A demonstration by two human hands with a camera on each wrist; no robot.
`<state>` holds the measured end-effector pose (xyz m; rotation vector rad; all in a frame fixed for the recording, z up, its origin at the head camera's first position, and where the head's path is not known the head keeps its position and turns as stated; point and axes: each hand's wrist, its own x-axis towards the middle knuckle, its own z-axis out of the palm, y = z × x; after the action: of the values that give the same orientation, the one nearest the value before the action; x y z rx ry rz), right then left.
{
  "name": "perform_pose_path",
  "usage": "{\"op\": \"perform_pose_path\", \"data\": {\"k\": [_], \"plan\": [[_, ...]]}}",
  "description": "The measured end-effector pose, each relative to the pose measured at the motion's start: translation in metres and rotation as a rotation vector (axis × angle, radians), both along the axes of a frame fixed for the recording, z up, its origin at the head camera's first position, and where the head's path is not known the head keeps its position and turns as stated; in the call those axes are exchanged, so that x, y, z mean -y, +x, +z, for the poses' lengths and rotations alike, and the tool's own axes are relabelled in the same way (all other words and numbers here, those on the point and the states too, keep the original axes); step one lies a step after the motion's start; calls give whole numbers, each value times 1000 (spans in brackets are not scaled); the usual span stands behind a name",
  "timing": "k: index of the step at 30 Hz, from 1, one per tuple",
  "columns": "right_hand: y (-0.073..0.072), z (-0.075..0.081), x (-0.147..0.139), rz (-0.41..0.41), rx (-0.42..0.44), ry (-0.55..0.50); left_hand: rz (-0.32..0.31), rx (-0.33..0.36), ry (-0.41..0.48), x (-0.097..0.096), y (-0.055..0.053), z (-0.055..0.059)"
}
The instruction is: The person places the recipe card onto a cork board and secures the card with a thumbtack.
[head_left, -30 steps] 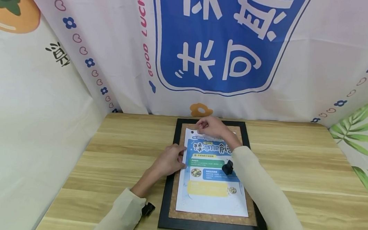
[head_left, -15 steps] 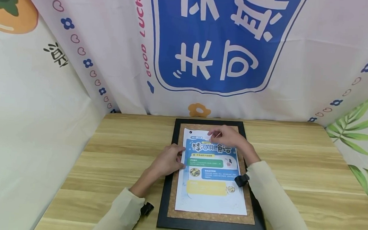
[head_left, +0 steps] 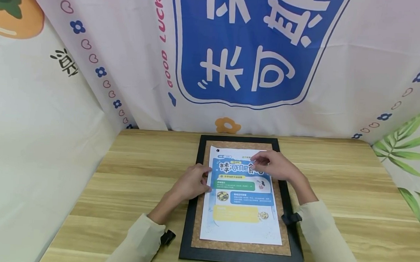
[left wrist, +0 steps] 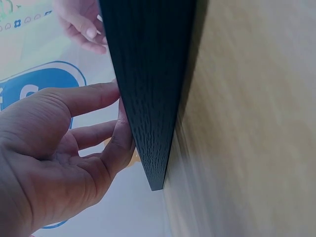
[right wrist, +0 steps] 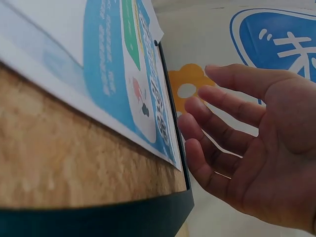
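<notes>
A printed sheet (head_left: 240, 231) in blue, green and yellow lies on a cork board (head_left: 241, 247) with a black frame (head_left: 242, 258). At its upper-left corner sits a small black pin-like knob (head_left: 217, 150). My left hand (head_left: 191, 181) rests its fingertips at the sheet's left edge, reaching over the frame's left side. In the left wrist view the frame hides part of those fingertips. My right hand (head_left: 276, 165) hovers over the sheet's upper right part. Its fingers (right wrist: 217, 133) are loosely bent and apart from the thumb, with nothing visible between them in the right wrist view.
The board lies on a wood-grain table (head_left: 133, 174), near its back edge. Behind stands a printed fabric backdrop (head_left: 136, 44), with a white side panel on the left. Dark wrist cameras (head_left: 167, 237) are strapped to both sleeves.
My right hand has left the sheet's top-left corner, moving right and toward me over the upper right part. The left hand stays at the left edge.
</notes>
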<state>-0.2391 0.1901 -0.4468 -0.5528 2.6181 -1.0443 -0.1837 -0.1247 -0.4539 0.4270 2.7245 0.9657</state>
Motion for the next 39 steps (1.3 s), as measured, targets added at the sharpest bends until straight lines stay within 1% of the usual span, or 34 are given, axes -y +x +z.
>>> {"op": "perform_pose_path", "data": {"k": [6, 14, 18, 23, 27, 31, 39], "plan": [[11, -2, -11, -29, 6, -22, -3, 0, -2, 1, 0, 0], [21, -3, -24, -40, 15, -36, -1, 4, -2, 1, 1, 1], [27, -4, -31, -39, 6, -29, -1, 4, 2, 1, 1, 2], [34, -5, -39, -33, -19, -46, 0, 0, -2, 1, 2, 2], [42, -5, -46, -44, -41, -50, -2, -1, -7, 1, 2, 1], [47, -5, -53, -54, -60, -43, -9, -8, -14, 1, 1, 0], [57, -8, -67, -79, -50, -11, -14, 1, -13, 3, 1, 2]]}}
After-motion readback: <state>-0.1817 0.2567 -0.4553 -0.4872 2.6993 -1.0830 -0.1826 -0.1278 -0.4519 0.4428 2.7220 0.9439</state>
